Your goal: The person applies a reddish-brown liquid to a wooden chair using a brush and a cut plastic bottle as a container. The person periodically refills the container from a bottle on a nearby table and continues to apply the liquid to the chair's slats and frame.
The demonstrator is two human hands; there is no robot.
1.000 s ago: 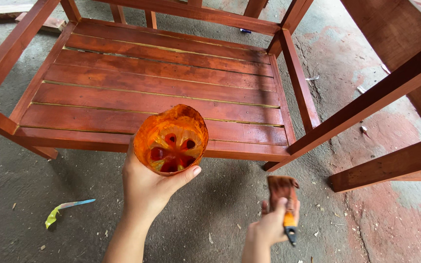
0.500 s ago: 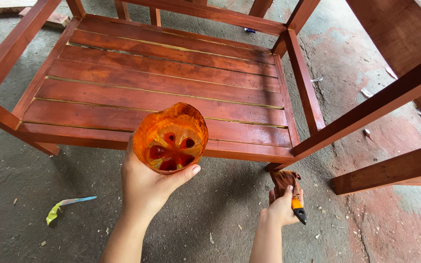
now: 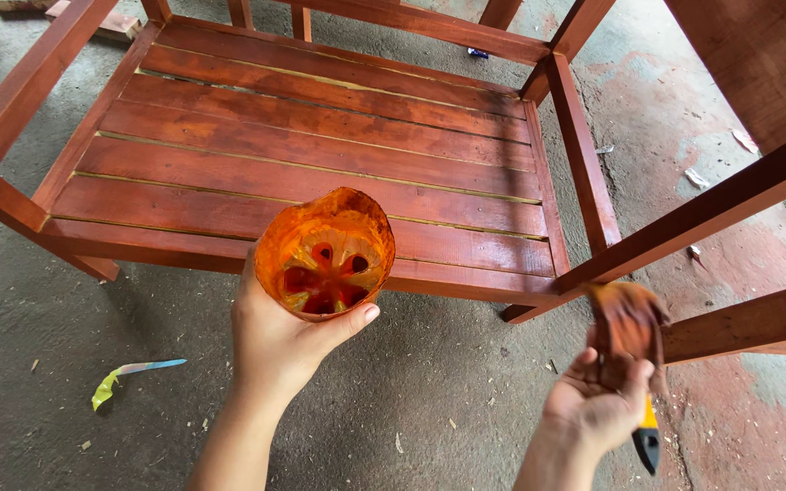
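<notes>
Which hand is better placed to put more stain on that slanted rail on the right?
Probably the right hand: it holds the paintbrush, bristles up, close beside the slanted rail. The left hand is occupied gripping the orange cut-off container, farther from that rail.

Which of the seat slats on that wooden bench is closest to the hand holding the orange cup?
The front slat, the bench's near edge. The left hand with the orange cup overlaps it in the head view; the other slats lie farther back.

Grey concrete floor (image 3: 429, 391) bears a red-stained slatted wooden frame (image 3: 320, 173); a crumpled yellow scrap (image 3: 129, 377) lies nearby
</notes>
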